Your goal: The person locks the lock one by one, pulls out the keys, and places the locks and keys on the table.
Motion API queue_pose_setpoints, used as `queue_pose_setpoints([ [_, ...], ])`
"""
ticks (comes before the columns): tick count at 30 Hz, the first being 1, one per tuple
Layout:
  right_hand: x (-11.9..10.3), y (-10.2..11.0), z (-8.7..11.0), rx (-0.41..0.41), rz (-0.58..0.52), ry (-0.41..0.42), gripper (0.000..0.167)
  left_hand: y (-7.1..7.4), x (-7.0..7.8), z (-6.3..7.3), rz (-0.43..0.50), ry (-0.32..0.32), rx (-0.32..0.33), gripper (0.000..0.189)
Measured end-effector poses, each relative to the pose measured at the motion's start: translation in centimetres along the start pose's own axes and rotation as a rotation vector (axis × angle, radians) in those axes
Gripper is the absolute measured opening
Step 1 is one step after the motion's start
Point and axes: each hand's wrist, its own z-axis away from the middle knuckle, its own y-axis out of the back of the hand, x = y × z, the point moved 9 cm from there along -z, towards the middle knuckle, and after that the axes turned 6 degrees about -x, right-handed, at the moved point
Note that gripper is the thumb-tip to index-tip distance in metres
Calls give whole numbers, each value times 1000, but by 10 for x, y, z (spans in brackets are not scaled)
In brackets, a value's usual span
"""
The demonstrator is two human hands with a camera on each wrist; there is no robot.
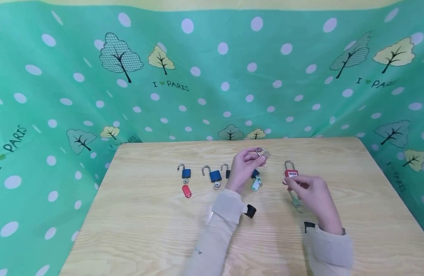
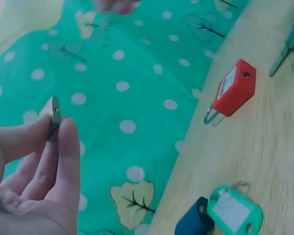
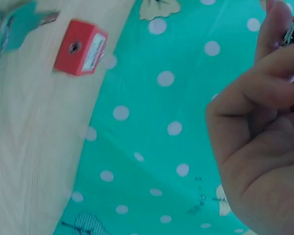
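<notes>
My left hand (image 1: 244, 166) is raised over the back of the table and pinches a small silver padlock (image 1: 266, 154) by its body between thumb and fingers. In the left wrist view the padlock's keyhole end (image 2: 56, 110) shows between the fingertips. My right hand (image 1: 313, 193) pinches a small key (image 3: 288, 35), whose toothed metal shows between thumb and finger in the right wrist view; the rest is hidden. Near the right fingertips in the head view lies a red padlock (image 1: 291, 173) with a white label. A green-headed key (image 1: 295, 201) lies below it, partly behind the hand.
Left of the hands lie a blue padlock (image 1: 186, 173) with a red tag (image 1: 186, 191), another blue padlock (image 1: 215, 176) and a dark padlock (image 1: 227, 174), shackles open. A blue padlock (image 1: 255, 173) with a green tag (image 1: 256, 184) lies beside my left hand. Green cloth (image 1: 205, 76) hangs behind.
</notes>
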Motion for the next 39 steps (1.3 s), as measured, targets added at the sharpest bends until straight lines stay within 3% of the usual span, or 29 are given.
queue_pose_setpoints([
  [4,-6,-11,-7,-47,-37,36,38,-10,2,-1,-203,0,-37,34],
  [9,1,-24,-18,-96,13,27,30,-18,-2,-3,-529,18,-10,36],
  [16,22,-43,-28,-167,198,-82,25,-26,-14,-8,-986,40,-30,33],
  [19,29,-49,-28,-166,241,-138,24,-28,-17,-9,-1120,30,-18,30],
  [23,31,-57,-28,-168,254,-143,23,-28,-21,-9,-1206,31,-6,28],
  [39,35,-63,-32,-160,234,-124,12,-32,-34,-13,-1289,19,-23,28],
])
